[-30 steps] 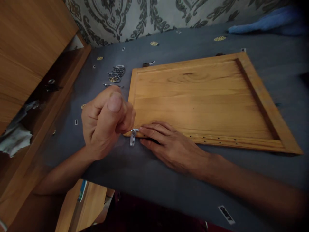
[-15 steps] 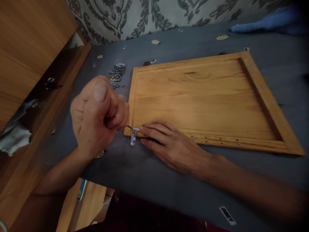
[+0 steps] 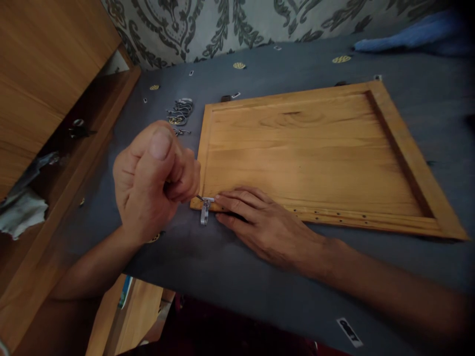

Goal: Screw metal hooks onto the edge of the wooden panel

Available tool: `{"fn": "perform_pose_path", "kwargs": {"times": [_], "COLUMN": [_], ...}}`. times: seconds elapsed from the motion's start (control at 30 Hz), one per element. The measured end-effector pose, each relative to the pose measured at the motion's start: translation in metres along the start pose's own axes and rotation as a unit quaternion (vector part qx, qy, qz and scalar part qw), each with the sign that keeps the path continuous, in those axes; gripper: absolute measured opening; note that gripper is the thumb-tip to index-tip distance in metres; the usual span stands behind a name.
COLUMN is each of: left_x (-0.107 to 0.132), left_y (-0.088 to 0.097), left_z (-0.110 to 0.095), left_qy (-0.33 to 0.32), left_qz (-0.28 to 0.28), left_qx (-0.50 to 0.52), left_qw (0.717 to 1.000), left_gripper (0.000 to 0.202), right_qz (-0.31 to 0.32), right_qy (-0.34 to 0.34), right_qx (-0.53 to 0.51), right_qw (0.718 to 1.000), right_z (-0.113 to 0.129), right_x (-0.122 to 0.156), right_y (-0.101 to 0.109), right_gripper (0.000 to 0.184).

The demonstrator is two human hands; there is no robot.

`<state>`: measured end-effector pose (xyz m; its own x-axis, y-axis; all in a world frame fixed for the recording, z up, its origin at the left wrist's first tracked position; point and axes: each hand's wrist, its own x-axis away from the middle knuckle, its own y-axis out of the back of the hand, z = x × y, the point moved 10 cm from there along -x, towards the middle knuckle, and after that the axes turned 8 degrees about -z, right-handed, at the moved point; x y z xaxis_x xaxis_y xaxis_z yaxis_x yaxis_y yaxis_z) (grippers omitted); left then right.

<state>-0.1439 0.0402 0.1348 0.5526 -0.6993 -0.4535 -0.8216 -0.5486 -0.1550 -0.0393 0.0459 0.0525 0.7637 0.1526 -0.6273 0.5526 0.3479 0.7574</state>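
My left hand (image 3: 154, 183) is closed in a fist around a screwdriver; its handle is hidden, and only a short thin shaft (image 3: 199, 197) shows below the fingers. The tip meets a small shiny metal hinge (image 3: 205, 210) at the near left corner of a framed wooden panel (image 3: 297, 163). Part of the hinge hangs over the panel's near edge. My right hand (image 3: 265, 227) lies with fingers stretched along that edge, the index fingertip right beside the hinge, perhaps touching it.
Several small metal fittings (image 3: 180, 112) lie on the grey patterned cloth (image 3: 237, 282) beyond my left hand. A wooden cabinet (image 3: 48, 64) with an open shelf stands at left. A blue cloth (image 3: 415, 39) lies at the back right, by the patterned wall (image 3: 230, 24).
My left fist has shifted slightly right and down, with the screwdriver still at the hinge. My right hand and the panel stay in place.
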Motion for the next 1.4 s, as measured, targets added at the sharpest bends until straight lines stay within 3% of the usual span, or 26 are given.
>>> {"fn": "perform_pose_path", "kwargs": {"times": [0.27, 0.6, 0.97, 1.1, 1.4], "left_x": [0.002, 0.01, 0.011, 0.01, 0.011], "left_y": [0.002, -0.001, -0.01, -0.006, 0.005], "left_z": [-0.001, 0.003, 0.006, 0.007, 0.001], "left_qy": [0.027, 0.048, 0.067, 0.072, 0.002], "left_qz": [0.021, 0.005, 0.085, 0.049, -0.039], "left_qx": [-0.002, 0.009, 0.0, 0.001, -0.018], "left_qw": [0.999, 0.999, 0.994, 0.996, 0.999], "left_gripper": [0.045, 0.045, 0.043, 0.046, 0.044], "right_qz": [-0.002, -0.008, -0.006, -0.006, 0.009], "right_qy": [-0.005, -0.004, -0.006, -0.002, -0.011], "right_qx": [0.002, -0.004, -0.002, 0.001, 0.005], "right_qw": [1.0, 1.0, 1.0, 1.0, 1.0], "right_z": [-0.002, -0.001, -0.001, 0.0, -0.002], "right_x": [0.002, 0.002, 0.0, -0.001, 0.001], "right_y": [-0.003, -0.002, -0.002, -0.001, -0.002], "right_gripper": [0.024, 0.023, 0.024, 0.024, 0.026]}}
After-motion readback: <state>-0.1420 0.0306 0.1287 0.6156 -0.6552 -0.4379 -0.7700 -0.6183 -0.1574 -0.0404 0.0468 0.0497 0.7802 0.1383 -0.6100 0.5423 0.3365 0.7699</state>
